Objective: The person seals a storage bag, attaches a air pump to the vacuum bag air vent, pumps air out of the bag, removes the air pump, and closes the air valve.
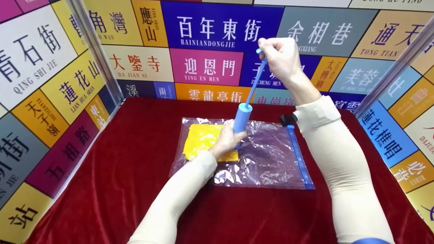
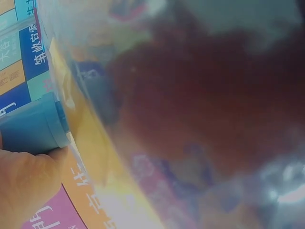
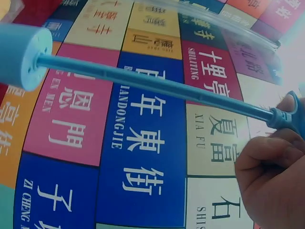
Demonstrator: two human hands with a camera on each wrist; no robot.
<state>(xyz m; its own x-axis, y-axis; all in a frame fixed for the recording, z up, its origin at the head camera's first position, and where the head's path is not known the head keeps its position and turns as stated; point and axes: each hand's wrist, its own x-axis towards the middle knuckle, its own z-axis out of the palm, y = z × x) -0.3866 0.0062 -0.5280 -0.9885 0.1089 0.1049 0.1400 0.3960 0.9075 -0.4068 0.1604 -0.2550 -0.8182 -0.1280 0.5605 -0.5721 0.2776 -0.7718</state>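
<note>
My left hand (image 1: 229,139) grips the blue barrel of a hand pump (image 1: 241,117), its lower end over a clear plastic bag (image 1: 268,152). Raised well above it, my right hand (image 1: 281,56) holds the handle at the top of the pump's long thin rod, which is drawn far out of the barrel. Inside the bag lies a yellow folded item (image 1: 200,139). Along the bag's right edge runs a blue zip strip (image 1: 300,156). In the right wrist view, the rod (image 3: 157,88) runs from the barrel to the curled fingers. The pump's lower end is mostly hidden in the head view.
A dark red velvet cloth (image 1: 118,189) covers the table under the bag. Panels with coloured street-name signs (image 1: 206,67) stand behind and on both sides. A small black piece (image 1: 288,119) sits at my right sleeve, near the strip's far end.
</note>
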